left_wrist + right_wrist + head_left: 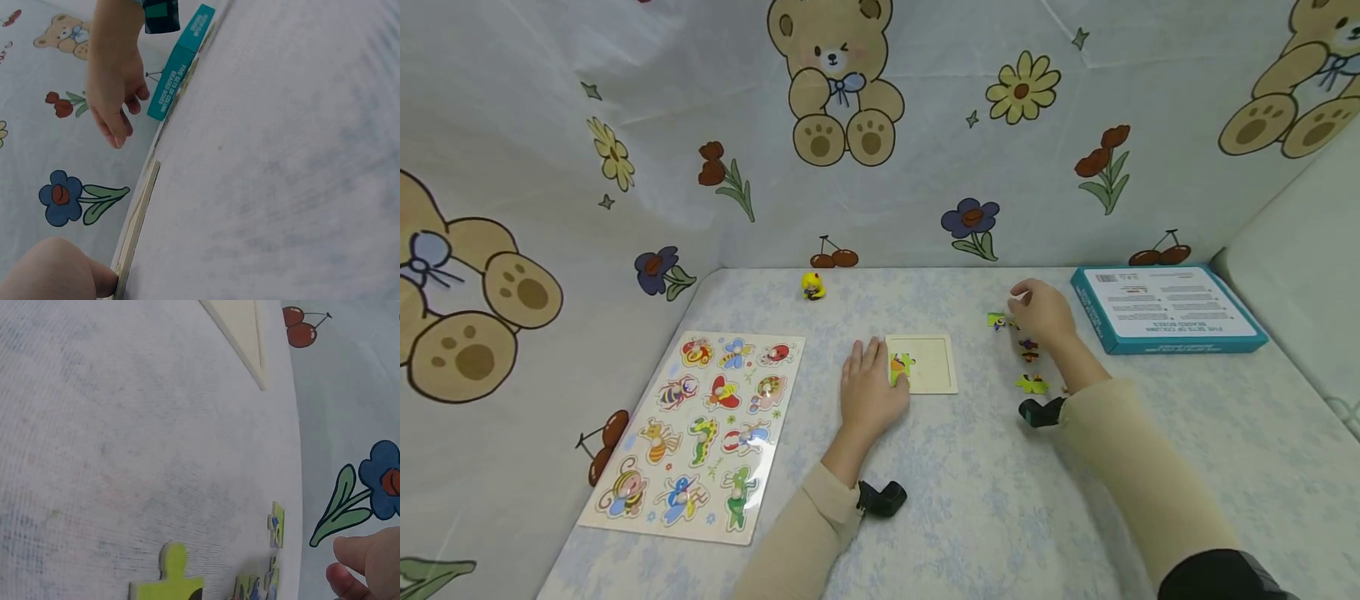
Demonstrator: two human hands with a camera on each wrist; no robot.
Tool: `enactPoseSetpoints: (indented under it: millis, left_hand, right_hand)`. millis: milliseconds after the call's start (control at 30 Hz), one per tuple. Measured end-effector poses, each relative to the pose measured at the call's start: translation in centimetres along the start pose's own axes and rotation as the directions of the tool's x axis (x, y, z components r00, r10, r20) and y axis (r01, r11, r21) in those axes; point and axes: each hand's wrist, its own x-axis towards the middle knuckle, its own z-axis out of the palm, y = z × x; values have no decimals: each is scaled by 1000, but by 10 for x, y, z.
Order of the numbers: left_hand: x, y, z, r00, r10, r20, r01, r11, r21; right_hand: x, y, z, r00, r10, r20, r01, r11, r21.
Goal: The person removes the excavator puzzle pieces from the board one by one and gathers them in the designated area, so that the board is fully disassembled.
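My left hand rests at the left side of a small wooden puzzle tray, fingers extended, thumb by a green and orange puzzle piece lying in the tray's left part. In the left wrist view the thumb touches the tray's edge. My right hand is above loose jigsaw pieces, fingers loosely bent with nothing visible between them. Near it are a green piece, a dark-patterned piece and a yellow-green piece. The right wrist view shows a green piece up close.
A board of insect pictures lies on the left of the table. A small yellow toy figure stands at the back edge. A teal and white box lies at the back right, in front of a curtain printed with bears.
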Motion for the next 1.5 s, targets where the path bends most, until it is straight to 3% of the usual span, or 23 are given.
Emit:
enactPoseSetpoints:
  millis: [233, 467, 600, 733, 900, 1067, 1500]
  left_hand:
    - [0, 0, 0, 1000, 4, 0, -4, 1000, 6]
    - [1, -1, 1, 1000, 3, -3, -3, 1000, -8]
    - [1, -2, 0, 1000, 0, 7, 0, 1000, -9]
    - [2, -3, 0, 1000, -1, 26, 0, 1000, 7]
    - [1, -4, -2, 999, 14, 31, -14, 1000, 28]
    - [2, -5, -2, 999, 28, 35, -29, 999, 36]
    - [1, -6, -1, 999, 48, 10, -48, 998, 30]
  right_hand:
    - [-2, -12, -5, 998, -49, 43, 50, 999, -17]
    - [-6, -29, 12, 981, -101, 163, 101, 995, 7]
    - [-16, -45, 30, 953, -194, 234, 191, 981, 37]
    - [-26, -64, 52, 902, -314, 296, 320, 947, 29]
    - [-36, -81, 73, 862, -380, 336, 409, 913, -14]
    - [-39, -83, 81, 845, -402, 353, 421, 907, 24]
    - [-37, -82, 85, 835, -402, 375, 365, 916, 168]
